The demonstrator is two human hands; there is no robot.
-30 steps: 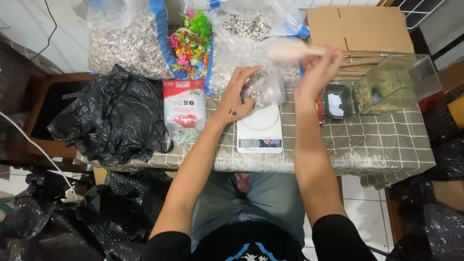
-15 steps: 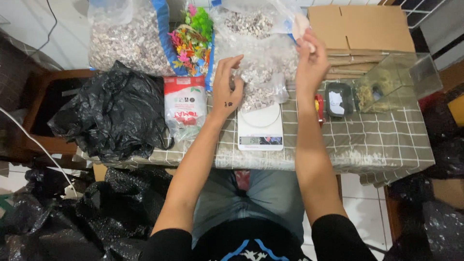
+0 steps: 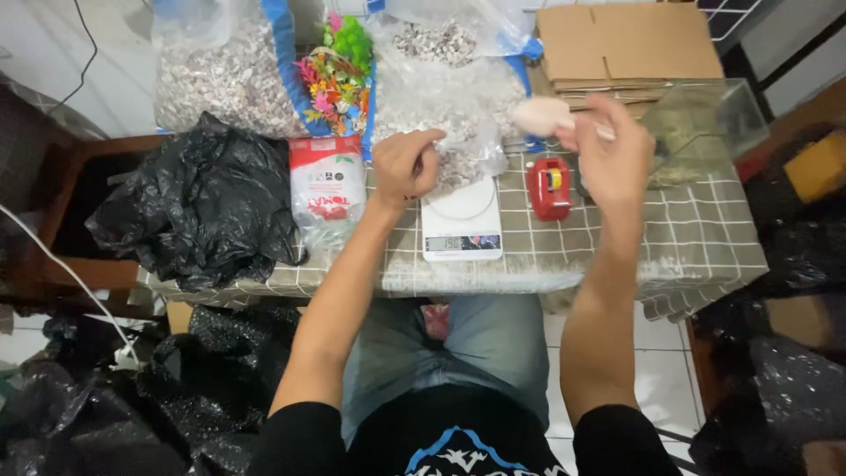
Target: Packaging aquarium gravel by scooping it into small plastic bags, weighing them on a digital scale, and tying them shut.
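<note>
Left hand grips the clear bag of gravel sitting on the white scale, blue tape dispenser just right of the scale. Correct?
Not quite: the tape dispenser is red, not blue, as the head view shows. The left hand does grip the clear bag of gravel on the white scale.

Desk (image 3: 687, 238) cloth – grey, white grid. Scale (image 3: 462, 220) white; tape dispenser (image 3: 548, 188) red; bin bag (image 3: 198, 211) black; gravel (image 3: 231, 84) – speckled grey-white.

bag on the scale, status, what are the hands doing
Left hand grips clear gravel bag on white scale. Right hand raised, holding pale scoop. Red tape dispenser beside scale.
</note>
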